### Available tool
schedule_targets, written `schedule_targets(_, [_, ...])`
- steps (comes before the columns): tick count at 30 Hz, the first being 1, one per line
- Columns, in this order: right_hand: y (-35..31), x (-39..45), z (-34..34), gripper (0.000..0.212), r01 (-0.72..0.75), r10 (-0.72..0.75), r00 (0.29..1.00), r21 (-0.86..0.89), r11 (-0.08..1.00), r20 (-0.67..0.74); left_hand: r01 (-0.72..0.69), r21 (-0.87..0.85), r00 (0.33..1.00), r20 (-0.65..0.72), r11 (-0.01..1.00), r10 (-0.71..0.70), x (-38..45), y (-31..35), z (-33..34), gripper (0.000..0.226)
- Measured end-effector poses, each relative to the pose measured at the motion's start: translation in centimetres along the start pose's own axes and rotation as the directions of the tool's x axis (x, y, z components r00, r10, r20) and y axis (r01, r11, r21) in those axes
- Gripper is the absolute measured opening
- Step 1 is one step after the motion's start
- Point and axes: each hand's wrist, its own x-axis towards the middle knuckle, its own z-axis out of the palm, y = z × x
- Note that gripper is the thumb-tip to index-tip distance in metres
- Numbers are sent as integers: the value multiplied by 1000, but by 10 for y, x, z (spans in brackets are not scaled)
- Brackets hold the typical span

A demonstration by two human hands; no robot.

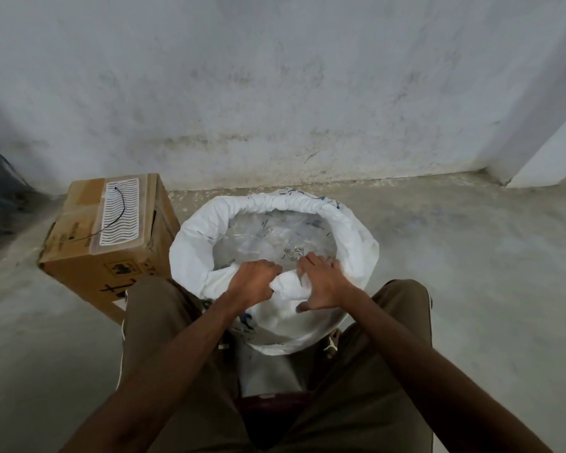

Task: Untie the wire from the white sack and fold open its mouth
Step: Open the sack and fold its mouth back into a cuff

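Sack [356,243] mouth open, rim rolled down. Both hands, left [252,282] and right [321,282], fingers closed on near rim. Wire [120,207] lies on box [79,256].

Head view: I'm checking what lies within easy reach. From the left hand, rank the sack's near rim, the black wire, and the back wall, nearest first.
1. Near rim: gripped by the left hand, beside the right hand.
2. Black wire: to the left, lying on top of the cardboard box.
3. Back wall: farthest, beyond the sack.
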Motion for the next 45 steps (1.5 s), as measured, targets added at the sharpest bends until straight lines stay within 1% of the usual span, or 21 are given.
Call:
schedule_targets(2, [-12, 6, -1, 80, 6, -5, 1000, 121, 993, -10, -124, 72, 992, 15, 990, 123, -1, 0, 8, 35])
schedule_targets(4, [-20, 12, -1, 62, 46, -44, 999, 106, 993, -28, -219, 144, 975, -5, 965, 222, -4, -1, 12, 47])
schedule_targets(7, [-27, 18, 0, 32, 49, -49, 999, 84, 995, -3, -272, 40, 962, 2, 962, 272, -8, -8, 10, 52])
schedule_targets(10, [-28, 19, 3, 25, 45, -45, 999, -4, 999, 9, -191, -112, 977, 75, 975, 200, -10, -17, -1, 59])
schedule_targets(16, [-29, 11, 23, 25, 81, -86, 996, -176, 981, -20, 59, -143, 992, 120, 988, -41, -18, -39, -12, 81])
schedule_targets(19, [-32, 1, 39, 34, 106, -127, 988, -207, 973, -89, 104, -132, 982, 169, 986, -81, -20, -41, -4, 54])
schedule_targets(21, [-30, 3, 36, 32, 87, -95, 991, -86, 993, -99, 80, -89, 992, 103, 993, -70, -24, -38, 6, 37])
schedule_targets(24, [-27, 10, 24, 56, 22, -14, 995, 83, 996, -102, -109, 49, 994, -14, 993, 110, -34, -41, 28, 29])
schedule_targets(26, [-30, 14, 22, 73, 43, -42, 999, 77, 996, -21, -280, 218, 952, -59, 935, 299, -40, -43, 43, 33])
schedule_targets(28, [-35, 20, 24, 70, 40, -44, 996, 56, 998, 82, -385, 303, 882, -157, 871, 445, -40, -44, 51, 28])
schedule_targets(30, [-44, 24, 31, 48, 26, -28, 997, 22, 999, 67, -432, 285, 846, -202, 855, 494, -37, -44, 55, 28])
schedule_targets(32, [-52, 26, 42, 31, 22, -22, 1000, -15, 1000, -10, -374, 168, 901, -168, 912, 400, -39, -46, 50, 41])
schedule_targets(35, [-62, 25, 56, 29, -12, 13, 998, 16, 1000, -60, 1, -202, 990, -135, 979, -29, -58, -43, 38, 77])
schedule_targets(36, [-64, 23, 62, 30, -14, 15, 998, 7, 1000, -67, 173, -332, 961, -151, 927, -233, -65, -36, 34, 82])
schedule_targets(37, [-66, 22, 67, 31, -15, 14, 997, -14, 1000, -73, 322, -450, 875, -196, 833, -444, -70, -27, 31, 81])
schedule_targets(39, [-67, 20, 76, 35, -15, 8, 996, -69, 998, -93, 524, -666, 515, -248, 531, -820, -68, -16, 28, 75])
schedule_targets(40, [-67, 19, 82, 36, -12, 2, 994, -90, 996, -109, 563, -770, 312, -137, 300, -940, -64, -18, 29, 74])
schedule_targets(41, [-66, 16, 87, 36, -9, -5, 992, -106, 994, -127, 528, -847, 165, 32, 61, -986, -59, -22, 32, 75])
schedule_targets(42, [-67, 15, 90, 36, -3, -15, 989, -121, 993, -149, 458, -876, 96, 217, -151, -971, -55, -27, 35, 75])
schedule_targets(43, [-66, 15, 93, 36, 1, -24, 985, -132, 991, -173, 378, -878, 78, 348, -295, -934, -52, -31, 37, 71])
schedule_targets(45, [-66, 15, 92, 37, -3, -29, 974, -140, 990, -224, 261, -887, 102, 418, -381, -903, -46, -35, 36, 53])
